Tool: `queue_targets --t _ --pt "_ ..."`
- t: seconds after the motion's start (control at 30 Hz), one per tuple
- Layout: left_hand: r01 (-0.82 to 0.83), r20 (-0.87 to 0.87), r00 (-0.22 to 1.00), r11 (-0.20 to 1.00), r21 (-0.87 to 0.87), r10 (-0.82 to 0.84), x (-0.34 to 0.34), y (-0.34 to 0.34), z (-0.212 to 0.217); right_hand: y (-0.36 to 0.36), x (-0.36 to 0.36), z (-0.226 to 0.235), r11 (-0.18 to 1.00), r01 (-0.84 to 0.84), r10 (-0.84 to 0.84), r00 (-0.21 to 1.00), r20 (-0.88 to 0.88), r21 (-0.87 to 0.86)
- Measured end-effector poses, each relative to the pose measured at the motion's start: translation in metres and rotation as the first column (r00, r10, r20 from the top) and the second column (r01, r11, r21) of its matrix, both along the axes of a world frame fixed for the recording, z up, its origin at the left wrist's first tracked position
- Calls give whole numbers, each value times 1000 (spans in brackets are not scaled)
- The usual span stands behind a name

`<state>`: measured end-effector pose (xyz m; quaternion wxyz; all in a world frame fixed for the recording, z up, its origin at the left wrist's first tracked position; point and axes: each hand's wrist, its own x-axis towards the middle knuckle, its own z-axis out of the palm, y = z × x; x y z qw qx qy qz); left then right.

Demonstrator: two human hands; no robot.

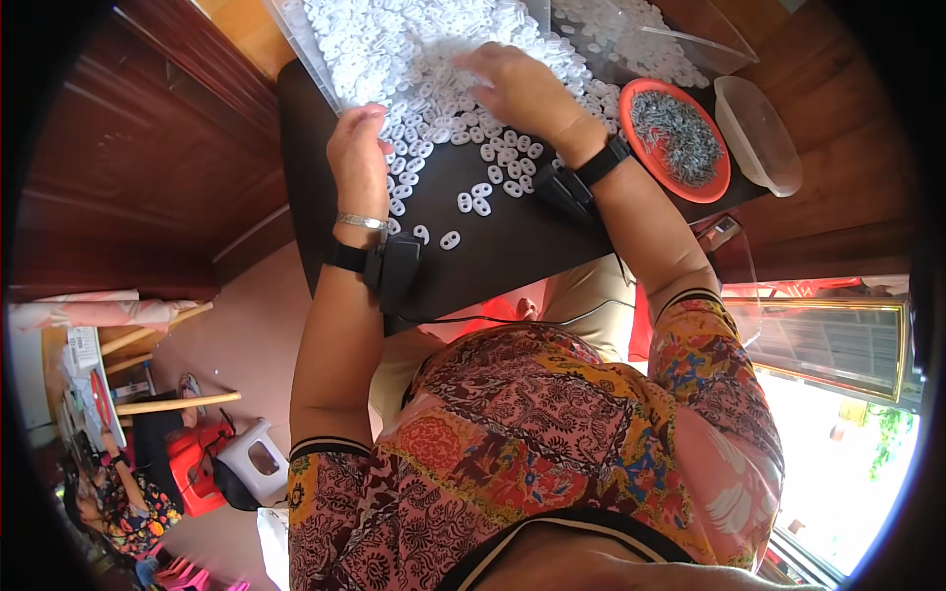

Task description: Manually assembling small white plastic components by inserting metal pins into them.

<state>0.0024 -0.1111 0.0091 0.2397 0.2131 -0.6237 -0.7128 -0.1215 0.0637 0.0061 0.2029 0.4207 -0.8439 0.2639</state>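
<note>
White plastic pieces [443, 94], smooth, slightly glossy. My desk [512, 246]: dark, matt. Orange plastic dish [631, 98] of dull grey metal bits [680, 138]. Clear bowl [764, 138], glossy plastic. Polished wood panelling [148, 148].

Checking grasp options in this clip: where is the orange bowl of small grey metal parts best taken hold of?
Take the orange bowl by its bare rim on the near edge, coming from above with the right hand. It sits flat and full, so a rim pinch keeps it level; a clear container crowds its far side.
</note>
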Motion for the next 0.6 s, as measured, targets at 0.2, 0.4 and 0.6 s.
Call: queue_targets --t 0.2,0.4,0.6 --pt "180 177 971 978 -104 -160 5 -2 0 -3 18 10 948 -61 60 998 13 313" --pt "267 103 959 964 -6 -265 6 4 -3 -10 30 18 963 -252 246 967 67 93" --pt "295 84 952 955 10 -295 3 4 -6 -18 39 8 936 -304 300 953 52 178"
